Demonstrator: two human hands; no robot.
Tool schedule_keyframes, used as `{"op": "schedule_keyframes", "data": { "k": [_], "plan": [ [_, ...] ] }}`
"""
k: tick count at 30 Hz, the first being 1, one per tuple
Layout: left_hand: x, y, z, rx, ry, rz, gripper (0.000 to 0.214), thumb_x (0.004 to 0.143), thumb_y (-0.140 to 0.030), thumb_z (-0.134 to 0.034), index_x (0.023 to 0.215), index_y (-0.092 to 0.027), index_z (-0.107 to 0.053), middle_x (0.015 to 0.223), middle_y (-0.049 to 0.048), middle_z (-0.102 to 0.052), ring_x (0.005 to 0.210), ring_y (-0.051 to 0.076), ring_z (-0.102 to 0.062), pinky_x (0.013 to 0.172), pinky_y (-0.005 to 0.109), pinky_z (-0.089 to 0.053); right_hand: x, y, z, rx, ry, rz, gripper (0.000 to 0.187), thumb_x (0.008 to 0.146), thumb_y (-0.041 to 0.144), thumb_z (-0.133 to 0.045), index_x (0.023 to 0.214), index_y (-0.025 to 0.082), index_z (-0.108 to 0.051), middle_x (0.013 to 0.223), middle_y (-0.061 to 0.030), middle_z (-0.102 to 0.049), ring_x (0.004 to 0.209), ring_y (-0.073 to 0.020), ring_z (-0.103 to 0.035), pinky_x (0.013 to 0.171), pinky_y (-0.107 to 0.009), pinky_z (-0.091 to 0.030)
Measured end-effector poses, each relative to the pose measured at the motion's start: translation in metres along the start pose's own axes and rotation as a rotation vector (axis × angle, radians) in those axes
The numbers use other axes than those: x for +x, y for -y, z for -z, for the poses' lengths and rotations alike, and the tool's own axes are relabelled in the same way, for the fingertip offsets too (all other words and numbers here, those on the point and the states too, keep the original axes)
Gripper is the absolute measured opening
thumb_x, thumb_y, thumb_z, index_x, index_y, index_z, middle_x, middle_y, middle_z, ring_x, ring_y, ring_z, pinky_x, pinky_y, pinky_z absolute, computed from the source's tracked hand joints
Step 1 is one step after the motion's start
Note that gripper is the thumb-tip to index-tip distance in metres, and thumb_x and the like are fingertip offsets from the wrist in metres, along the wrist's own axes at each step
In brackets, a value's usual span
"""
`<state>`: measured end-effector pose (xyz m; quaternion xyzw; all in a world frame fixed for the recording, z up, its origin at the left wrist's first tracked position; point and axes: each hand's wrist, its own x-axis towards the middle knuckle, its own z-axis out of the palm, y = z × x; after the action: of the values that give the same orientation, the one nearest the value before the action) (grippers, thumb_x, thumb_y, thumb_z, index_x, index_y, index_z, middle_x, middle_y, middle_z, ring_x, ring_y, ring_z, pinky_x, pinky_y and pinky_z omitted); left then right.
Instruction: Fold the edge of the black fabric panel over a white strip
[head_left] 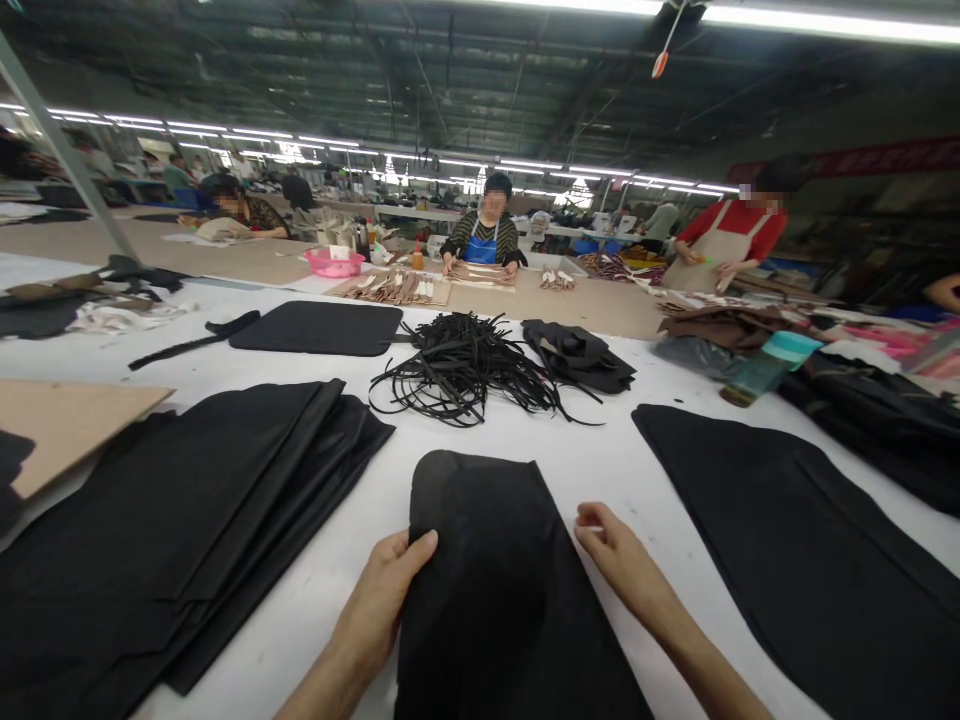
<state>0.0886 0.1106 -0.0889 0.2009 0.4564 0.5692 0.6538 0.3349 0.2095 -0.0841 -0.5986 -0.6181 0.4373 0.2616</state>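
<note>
A black fabric panel (487, 570) with a rounded far corner lies in front of me on the white table (600, 455), its near end cut off by the bottom of the view. My left hand (379, 595) grips its left edge, thumb on top and fingers underneath, mostly hidden. Just off the panel's right edge is my right hand (619, 560), fingers loosely curled and a little apart, with nothing visible in them. Beyond the panel sits a tangled heap of thin black strips (472, 365).
Stacked black panels (225, 500) spread at left, and another large black panel (810, 530) lies at right. Farther back are a flat black piece (319, 328), folded black pieces (577, 352) and a teal-lidded bottle (772, 368). Several people work at tables beyond.
</note>
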Motion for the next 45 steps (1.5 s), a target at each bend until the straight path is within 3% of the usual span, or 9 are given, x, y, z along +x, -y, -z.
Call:
{"op": "schedule_keyframes", "data": {
  "k": [2, 7, 11, 14, 19, 27, 33, 39, 45],
  "plan": [
    [-0.002, 0.003, -0.009, -0.017, -0.003, -0.033, 0.032, 0.079, -0.037, -0.063, 0.099, -0.012, -0.066, 0.090, 0.0100, -0.071, 0.082, 0.022, -0.065, 0.074, 0.031, -0.051, -0.019, 0.016, -0.009, -0.223, -0.222, 0.115, 0.045, 0.074, 0.044, -0.051, 0.112, 0.020, -0.053, 0.113, -0.0102, -0.059, 0.100, -0.0260, -0.057, 0.087, -0.039, -0.043],
    [-0.008, 0.010, -0.033, 0.011, 0.079, -0.108, 0.032, 0.083, -0.034, -0.057, 0.107, -0.014, -0.063, 0.098, 0.0091, -0.069, 0.091, 0.022, -0.061, 0.080, 0.029, -0.047, -0.065, 0.042, -0.056, -0.263, 0.099, 0.176, 0.059, 0.071, 0.040, -0.060, 0.125, 0.021, -0.047, 0.119, -0.0081, -0.058, 0.098, -0.0240, -0.059, 0.083, -0.033, -0.048],
    [-0.010, 0.011, -0.041, 0.205, 0.050, -0.201, 0.029, 0.085, -0.034, -0.054, 0.104, -0.015, -0.065, 0.101, 0.0061, -0.067, 0.093, 0.022, -0.059, 0.078, 0.027, -0.046, -0.069, 0.033, -0.078, -0.296, 0.059, 0.359, 0.053, 0.078, 0.033, -0.052, 0.127, 0.012, -0.048, 0.123, -0.0150, -0.056, 0.109, -0.0292, -0.054, 0.090, -0.039, -0.045],
    [-0.014, 0.004, -0.043, 0.389, 0.044, -0.230, 0.029, 0.084, -0.037, -0.053, 0.098, -0.015, -0.067, 0.096, 0.0041, -0.068, 0.086, 0.020, -0.058, 0.076, 0.026, -0.046, -0.066, 0.028, -0.075, -0.287, 0.035, 0.462, 0.042, 0.084, 0.027, -0.042, 0.122, 0.013, -0.053, 0.116, -0.0150, -0.061, 0.103, -0.0282, -0.059, 0.085, -0.037, -0.046],
    [-0.018, -0.010, -0.036, 0.501, 0.107, -0.234, 0.033, 0.084, -0.043, -0.053, 0.094, -0.015, -0.068, 0.080, 0.0017, -0.067, 0.076, 0.018, -0.056, 0.070, 0.025, -0.045, -0.065, 0.045, -0.057, -0.297, 0.155, 0.383, 0.021, 0.085, 0.030, -0.046, 0.090, 0.022, -0.065, 0.077, -0.0024, -0.067, 0.071, -0.0185, -0.060, 0.066, -0.027, -0.042],
    [-0.007, -0.007, -0.033, 0.092, 0.091, -0.107, 0.029, 0.074, -0.039, -0.067, 0.087, -0.013, -0.069, 0.070, 0.0029, -0.066, 0.066, 0.015, -0.057, 0.068, 0.025, -0.047, -0.069, 0.062, -0.055, -0.128, 0.295, 0.284, 0.024, 0.078, 0.043, -0.058, 0.079, 0.019, -0.059, 0.072, 0.0015, -0.058, 0.071, -0.0160, -0.051, 0.061, -0.023, -0.035],
    [-0.011, -0.010, -0.034, 0.338, 0.114, -0.154, 0.029, 0.077, -0.040, -0.063, 0.090, -0.015, -0.069, 0.080, 0.0036, -0.068, 0.082, 0.020, -0.058, 0.076, 0.028, -0.046, -0.065, 0.051, -0.063, -0.139, 0.264, 0.243, 0.037, 0.089, 0.047, -0.037, 0.068, 0.020, -0.051, 0.063, 0.0020, -0.051, 0.063, -0.0140, -0.048, 0.056, -0.023, -0.033],
    [-0.019, -0.019, -0.042, 0.611, 0.142, -0.241, 0.032, 0.080, -0.043, -0.056, 0.069, -0.015, -0.064, 0.068, 0.0004, -0.060, 0.069, 0.016, -0.050, 0.061, 0.023, -0.040, -0.062, 0.049, -0.063, -0.380, 0.085, 0.480, 0.038, 0.093, 0.038, -0.026, 0.067, 0.021, -0.047, 0.062, -0.0011, -0.053, 0.059, -0.0151, -0.047, 0.058, -0.027, -0.030],
    [-0.019, -0.040, -0.027, 0.473, 0.204, -0.202, 0.026, 0.074, -0.038, -0.060, 0.061, -0.015, -0.061, 0.062, -0.0008, -0.053, 0.059, 0.013, -0.044, 0.055, 0.023, -0.034, -0.045, 0.049, -0.031, -0.253, 0.040, 0.274, 0.039, 0.091, 0.044, -0.029, 0.060, 0.021, -0.029, 0.053, 0.0050, -0.032, 0.051, -0.0115, -0.033, 0.050, -0.026, -0.023]
  ]
}}
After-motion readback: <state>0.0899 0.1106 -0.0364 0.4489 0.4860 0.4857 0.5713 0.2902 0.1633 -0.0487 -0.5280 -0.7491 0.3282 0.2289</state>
